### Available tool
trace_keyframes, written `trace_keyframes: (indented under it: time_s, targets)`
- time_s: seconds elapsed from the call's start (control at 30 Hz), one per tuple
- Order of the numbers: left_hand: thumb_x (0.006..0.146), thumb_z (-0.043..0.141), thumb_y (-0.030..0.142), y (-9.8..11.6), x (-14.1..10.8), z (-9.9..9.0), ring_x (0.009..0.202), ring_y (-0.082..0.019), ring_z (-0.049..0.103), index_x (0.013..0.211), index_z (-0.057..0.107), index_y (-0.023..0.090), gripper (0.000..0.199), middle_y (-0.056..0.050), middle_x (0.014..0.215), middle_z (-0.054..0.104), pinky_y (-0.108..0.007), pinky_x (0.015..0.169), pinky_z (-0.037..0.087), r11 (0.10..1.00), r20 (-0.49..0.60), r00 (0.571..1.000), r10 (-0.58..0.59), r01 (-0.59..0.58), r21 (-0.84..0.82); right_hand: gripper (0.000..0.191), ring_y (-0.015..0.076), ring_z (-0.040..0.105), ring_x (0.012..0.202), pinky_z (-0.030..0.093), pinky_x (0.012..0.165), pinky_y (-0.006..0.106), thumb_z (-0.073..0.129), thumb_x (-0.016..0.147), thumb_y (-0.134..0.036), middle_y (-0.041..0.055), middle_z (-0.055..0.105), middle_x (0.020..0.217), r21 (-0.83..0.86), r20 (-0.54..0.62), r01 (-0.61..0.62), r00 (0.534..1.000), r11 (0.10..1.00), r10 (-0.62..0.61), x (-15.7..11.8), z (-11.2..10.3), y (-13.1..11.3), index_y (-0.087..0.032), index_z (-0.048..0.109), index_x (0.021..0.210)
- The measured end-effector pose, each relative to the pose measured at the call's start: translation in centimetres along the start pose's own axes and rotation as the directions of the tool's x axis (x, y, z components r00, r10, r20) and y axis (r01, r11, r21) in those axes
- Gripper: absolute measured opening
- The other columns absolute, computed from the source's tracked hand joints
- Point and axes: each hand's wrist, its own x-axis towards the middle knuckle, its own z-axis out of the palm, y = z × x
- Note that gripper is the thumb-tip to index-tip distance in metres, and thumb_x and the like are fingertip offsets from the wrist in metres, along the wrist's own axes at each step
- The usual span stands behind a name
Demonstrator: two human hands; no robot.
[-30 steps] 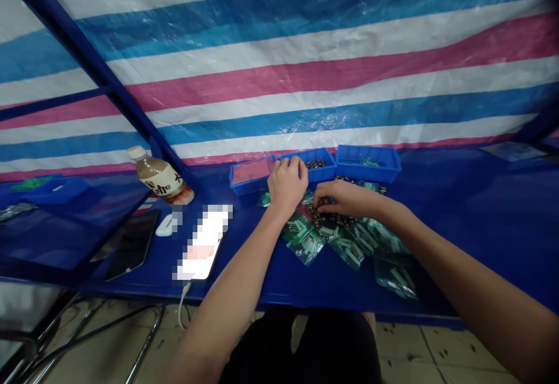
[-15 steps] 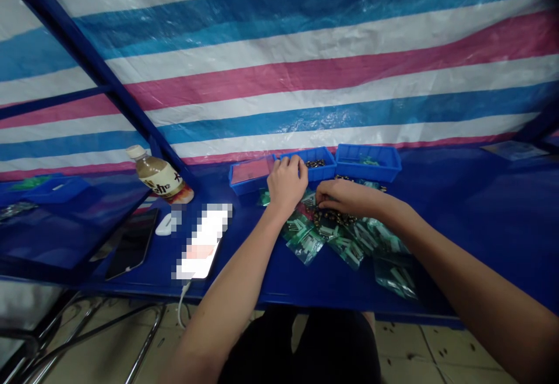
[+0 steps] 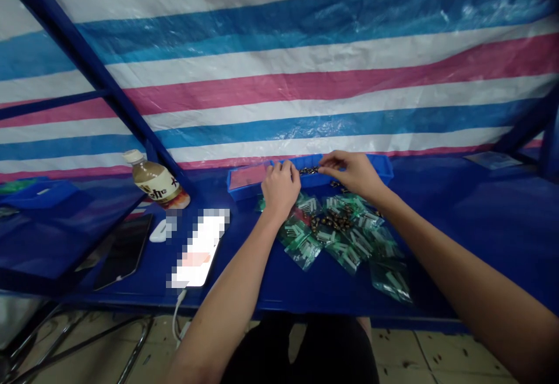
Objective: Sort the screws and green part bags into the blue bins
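My left hand (image 3: 282,186) rests at the near edge of the blue bins, its fingers curled downward and the tips hidden. Beside it, a left blue bin (image 3: 240,193) holds a pink sheet (image 3: 248,176). My right hand (image 3: 353,173) hovers at the middle bin (image 3: 311,182), thumb and forefinger drawn together by the small dark metal parts (image 3: 309,170) in it. Anything between its fingertips is too small to make out. Below both hands lie several green-tinted clear bags (image 3: 304,250) of pale plugs and screws, around a loose pile of brass-coloured parts (image 3: 340,219).
Another blue bin (image 3: 384,166) stands behind my right hand. To the left are a drink bottle (image 3: 159,183), a white case (image 3: 158,231), a dark tablet (image 3: 124,250) and a blurred-out phone (image 3: 203,250) on a cable. Striped sheeting (image 3: 279,90) hangs behind the blue table (image 3: 279,291).
My right hand has risen from the loose brass-coloured pile to the middle bin, uncovering the pile. My left hand stays by the bins, and the view has shifted slightly.
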Motion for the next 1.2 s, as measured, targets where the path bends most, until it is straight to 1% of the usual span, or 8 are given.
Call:
trace_keyframes:
  time_s: [0.07,0.13,0.3,0.4,0.5,0.87,0.97,1.2]
  targets:
    - [0.099,0.036,0.031,-0.1,0.1,-0.1,0.098,-0.026,0.058,0.103,0.063,0.021,0.03,-0.009,0.098,0.066,-0.033,0.075,0.044,1.0,0.008,1.0,-0.013,0.013,0.002,0.034,0.0232,0.066,0.081,0.052,0.076,0.037,0.07,0.08,-0.039,0.0078,0.071,0.088,-0.086,-0.114,0.008,0.993,0.996,-0.017,0.5,0.5,1.4,-0.017,0.067,0.105]
    - [0.099,0.036,0.031,-0.1,0.1,-0.1,0.099,-0.026,0.058,0.103,0.064,0.021,0.029,-0.009,0.098,0.066,-0.033,0.076,0.045,1.0,0.012,1.0,-0.017,0.017,0.003,0.042,0.0262,0.065,0.091,0.052,0.082,0.041,0.071,0.08,-0.038,0.0109,0.07,0.1,-0.183,-0.112,0.042,0.992,0.982,-0.064,0.3,0.8,2.3,-0.017,0.064,0.115]
    - [0.1,0.036,0.032,-0.1,0.1,-0.1,0.098,-0.025,0.058,0.103,0.063,0.021,0.03,-0.009,0.098,0.066,-0.032,0.073,0.044,1.0,0.004,1.0,0.002,-0.002,0.003,0.021,0.0265,0.062,0.1,0.047,0.089,0.042,0.061,0.089,-0.031,0.0102,0.069,0.105,-0.264,0.113,0.193,0.979,0.945,-0.169,-1.5,0.4,1.0,-0.02,0.069,0.105]
    - [0.1,0.035,0.032,0.0,0.0,0.0,0.098,-0.025,0.058,0.102,0.063,0.021,0.03,-0.009,0.097,0.066,-0.031,0.072,0.043,1.0,0.009,1.0,0.003,-0.003,0.009,0.014,0.0201,0.064,0.086,0.047,0.079,0.033,0.06,0.09,-0.028,0.0053,0.071,0.092,-0.11,0.437,0.235,0.884,0.966,-0.166,-2.1,0.3,-0.8,-0.021,0.072,0.094]
    - [0.1,0.036,0.032,0.0,0.0,0.1,0.098,-0.025,0.058,0.102,0.064,0.021,0.03,-0.009,0.097,0.066,-0.031,0.071,0.043,1.0,0.003,1.0,0.002,-0.002,0.013,0.015,0.0192,0.063,0.088,0.045,0.08,0.031,0.058,0.091,-0.023,0.0044,0.07,0.092,-0.089,0.612,0.277,0.773,0.957,-0.167,-2.4,0.9,-1.8,-0.021,0.072,0.094]
    - [0.099,0.036,0.031,0.1,0.0,0.2,0.097,-0.025,0.059,0.101,0.064,0.022,0.029,-0.009,0.096,0.067,-0.031,0.071,0.043,1.0,0.017,1.0,0.005,-0.005,0.024,0.024,0.0208,0.059,0.095,0.045,0.082,0.031,0.049,0.092,-0.007,0.0069,0.066,0.092,-0.082,0.702,0.422,0.667,0.903,-0.249,-3.0,2.6,-3.5,-0.018,0.07,0.091]
    - [0.099,0.036,0.032,0.0,0.0,0.1,0.097,-0.025,0.059,0.101,0.063,0.022,0.029,-0.009,0.098,0.067,-0.031,0.072,0.042,1.0,0.018,1.0,-0.001,0.001,0.014,0.022,0.0203,0.06,0.089,0.045,0.078,0.031,0.05,0.092,-0.009,0.0064,0.066,0.089,-0.079,0.676,0.395,0.696,0.916,-0.242,-3.0,2.7,-3.3,-0.019,0.07,0.089]
    - [0.099,0.036,0.032,0.1,0.1,-0.2,0.098,-0.025,0.06,0.107,0.06,0.021,0.028,-0.009,0.1,0.068,-0.032,0.074,0.044,0.999,0.033,0.999,-0.03,0.03,-0.01,0.022,0.019,0.061,0.087,0.045,0.079,0.032,0.051,0.096,-0.028,0.0078,0.065,0.095,-0.062,0.385,0.2,0.909,0.978,-0.161,-2.3,1.5,-1.9,-0.018,0.07,0.095]
